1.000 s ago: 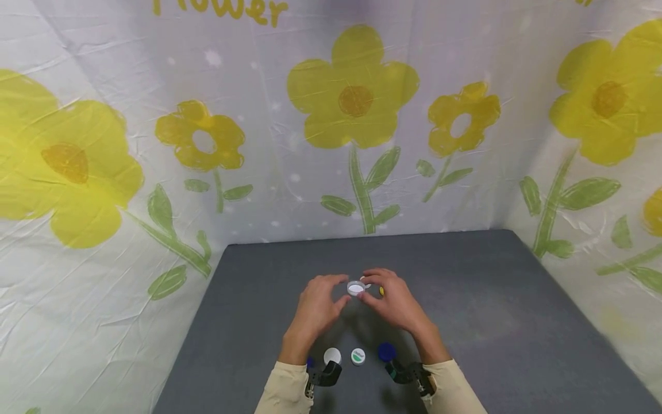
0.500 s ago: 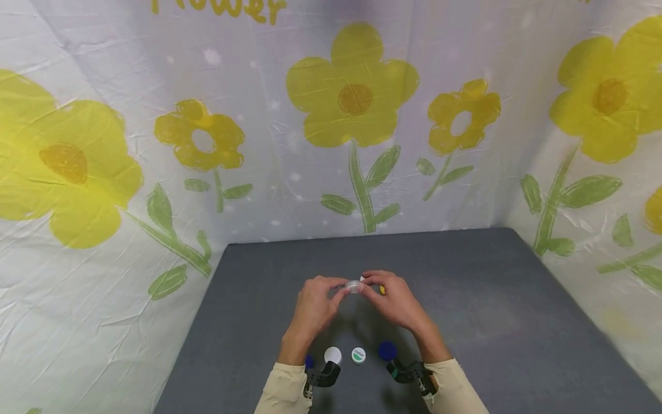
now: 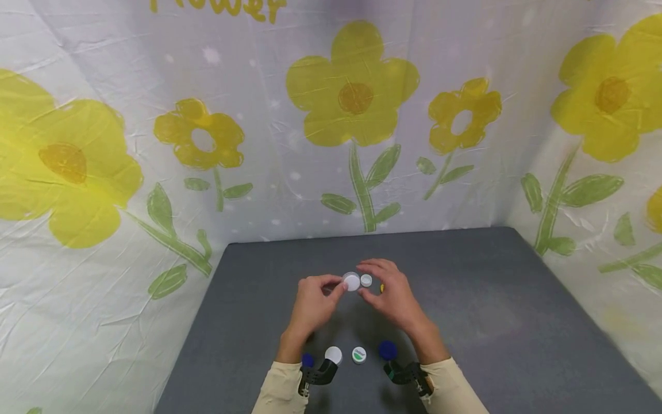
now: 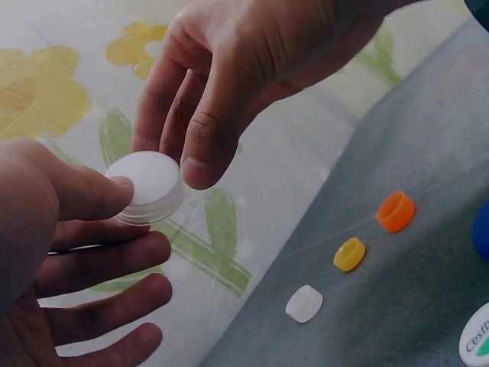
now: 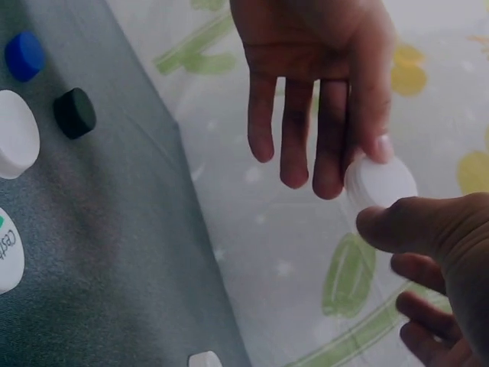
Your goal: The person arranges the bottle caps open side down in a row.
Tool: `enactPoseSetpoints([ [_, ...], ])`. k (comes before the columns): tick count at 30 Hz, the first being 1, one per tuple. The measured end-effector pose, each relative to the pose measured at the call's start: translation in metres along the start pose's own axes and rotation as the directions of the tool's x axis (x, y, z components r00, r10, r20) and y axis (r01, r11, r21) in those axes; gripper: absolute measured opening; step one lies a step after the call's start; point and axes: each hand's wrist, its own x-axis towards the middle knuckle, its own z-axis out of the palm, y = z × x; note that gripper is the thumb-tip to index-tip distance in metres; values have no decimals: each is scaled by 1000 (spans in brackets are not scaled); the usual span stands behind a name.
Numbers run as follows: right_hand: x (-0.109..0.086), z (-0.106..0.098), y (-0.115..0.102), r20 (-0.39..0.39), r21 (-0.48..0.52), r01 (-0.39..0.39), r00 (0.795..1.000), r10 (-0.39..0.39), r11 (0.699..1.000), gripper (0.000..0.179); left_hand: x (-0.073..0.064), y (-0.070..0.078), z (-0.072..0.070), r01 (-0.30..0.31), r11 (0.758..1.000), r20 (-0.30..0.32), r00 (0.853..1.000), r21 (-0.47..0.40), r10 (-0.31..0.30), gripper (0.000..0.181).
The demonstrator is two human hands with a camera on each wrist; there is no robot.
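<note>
My left hand [image 3: 312, 302] pinches a round bottle cap [image 3: 351, 282] between thumb and fingers. The cap has a flat white face and a clear, ridged side, best seen in the left wrist view, where the left thumb [image 4: 95, 191] lies on the face. Raised over the table, it has its white face turned towards the head camera. My right hand [image 3: 395, 296] is beside it with thumb and fingers spread apart. In the right wrist view the right thumb [image 5: 412, 224] overlaps the cap's edge.
On the grey table [image 3: 491, 322] lie a small white cap [image 3: 366, 280], a yellow cap [image 4: 350, 254] and an orange cap [image 4: 396, 212]. Nearer the body are a blue cap [image 3: 388, 350], a white-and-green printed cap [image 3: 359, 355], a plain white cap [image 3: 333, 355] and a dark cap [image 5: 75, 113].
The held cap has turned, from its hollow side through edge-on to its flat white face. My right fingers have moved away from it and spread, uncovering the small white cap behind.
</note>
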Motion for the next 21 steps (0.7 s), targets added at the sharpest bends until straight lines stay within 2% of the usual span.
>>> enactPoseSetpoints([
  [5,-1,2,0,-28,24,70,997,-70,997,45,-1,-3,-2,58,995,34,998,-78,-55,20],
  [10,-2,2,-2,-18,33,117,993,-116,993,41,-1,-6,-4,89,991,58,995,-99,-84,23],
  [18,-3,2,-4,11,17,100,995,-101,995,36,-3,-5,-9,90,994,61,994,-64,-86,26],
  [21,-2,1,-3,1,11,93,996,-93,996,34,-3,-2,-12,53,998,40,998,-36,-52,26],
])
